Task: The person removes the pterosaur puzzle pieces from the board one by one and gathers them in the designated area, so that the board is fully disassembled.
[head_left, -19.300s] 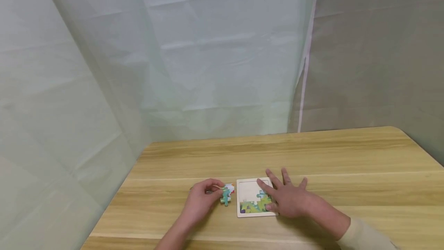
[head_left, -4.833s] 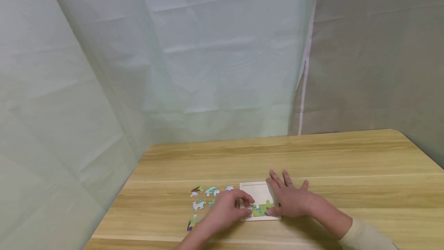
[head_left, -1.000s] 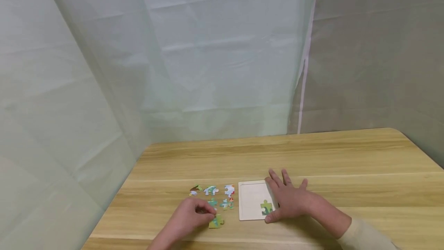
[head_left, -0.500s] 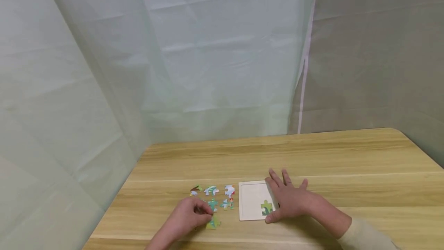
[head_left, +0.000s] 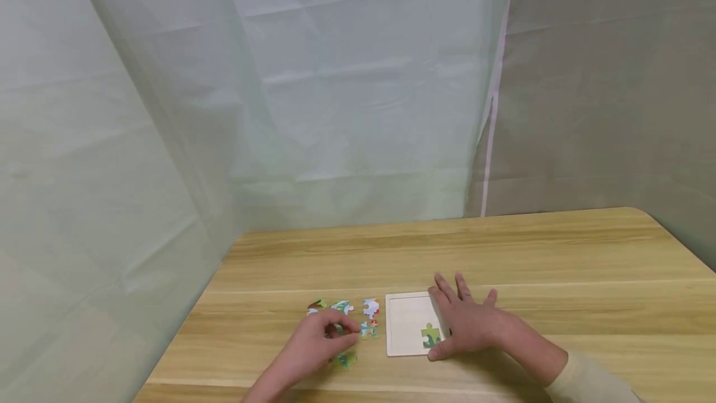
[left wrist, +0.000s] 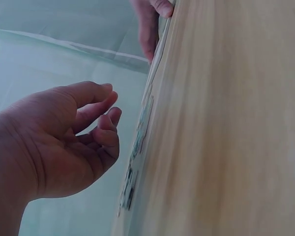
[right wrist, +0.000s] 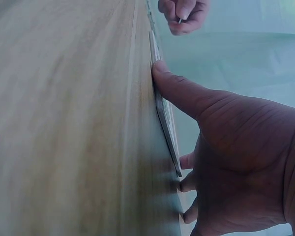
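My left hand [head_left: 313, 344] hovers just above the puzzle pieces, fingers loosely curled, thumb and index tips close together. Nothing shows between them in the left wrist view. Beneath it a green jigsaw piece [head_left: 348, 361] lies partly covered; more pieces may be hidden there. My right hand [head_left: 470, 325] rests on the right edge of the square wooden puzzle tray [head_left: 404, 322], fingers spread, thumb at the near right corner. In the right wrist view the thumb [right wrist: 179, 91] touches the tray's edge. One green piece [head_left: 431, 335] sits in the tray's lower right corner.
Left of the tray, several loose pieces lie in rough rows, among them a white-and-red piece [head_left: 371, 308] and a brown-and-green piece [head_left: 316, 305]. The wooden table [head_left: 587, 272] extends far to the right. Pale cloth sheets [head_left: 358, 111] hang behind it.
Several pieces have gone from the tray to the table since the oldest frame. Lately my left hand shifted a green piece slightly left, then rose off it and rightward. The right hand stays put.
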`<state>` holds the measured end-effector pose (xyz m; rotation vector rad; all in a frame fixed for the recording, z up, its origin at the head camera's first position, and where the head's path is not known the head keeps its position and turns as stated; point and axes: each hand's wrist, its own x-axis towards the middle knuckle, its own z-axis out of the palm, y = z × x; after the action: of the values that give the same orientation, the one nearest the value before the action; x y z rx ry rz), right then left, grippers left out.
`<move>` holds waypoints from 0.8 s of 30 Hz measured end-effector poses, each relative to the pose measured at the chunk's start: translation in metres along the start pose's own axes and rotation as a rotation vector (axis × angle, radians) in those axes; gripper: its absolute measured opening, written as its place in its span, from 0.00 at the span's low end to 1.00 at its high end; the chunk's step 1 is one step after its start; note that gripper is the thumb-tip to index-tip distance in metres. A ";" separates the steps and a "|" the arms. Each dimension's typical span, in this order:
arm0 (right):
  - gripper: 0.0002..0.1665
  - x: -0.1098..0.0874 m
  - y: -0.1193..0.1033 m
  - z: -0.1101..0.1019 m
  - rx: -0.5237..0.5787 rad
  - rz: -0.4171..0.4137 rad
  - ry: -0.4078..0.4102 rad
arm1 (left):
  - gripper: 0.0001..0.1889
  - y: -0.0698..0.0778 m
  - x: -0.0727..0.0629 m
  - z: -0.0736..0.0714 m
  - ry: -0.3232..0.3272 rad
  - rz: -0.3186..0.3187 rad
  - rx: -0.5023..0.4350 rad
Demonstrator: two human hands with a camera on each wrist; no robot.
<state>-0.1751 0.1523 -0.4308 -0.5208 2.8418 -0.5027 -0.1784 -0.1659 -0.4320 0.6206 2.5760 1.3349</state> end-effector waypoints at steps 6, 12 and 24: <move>0.73 -0.001 0.000 -0.001 0.003 0.001 0.005 | 0.04 0.009 0.006 0.011 -0.007 0.045 -0.022; 0.73 -0.002 0.000 -0.001 0.000 0.001 0.005 | 0.04 0.019 0.014 0.025 -0.035 0.083 -0.029; 0.72 0.000 0.000 0.000 -0.017 0.012 0.012 | 0.05 0.039 0.035 0.052 -0.077 0.125 -0.013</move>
<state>-0.1748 0.1523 -0.4307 -0.5050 2.8609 -0.4821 -0.1809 -0.0922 -0.4298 0.8264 2.5014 1.3355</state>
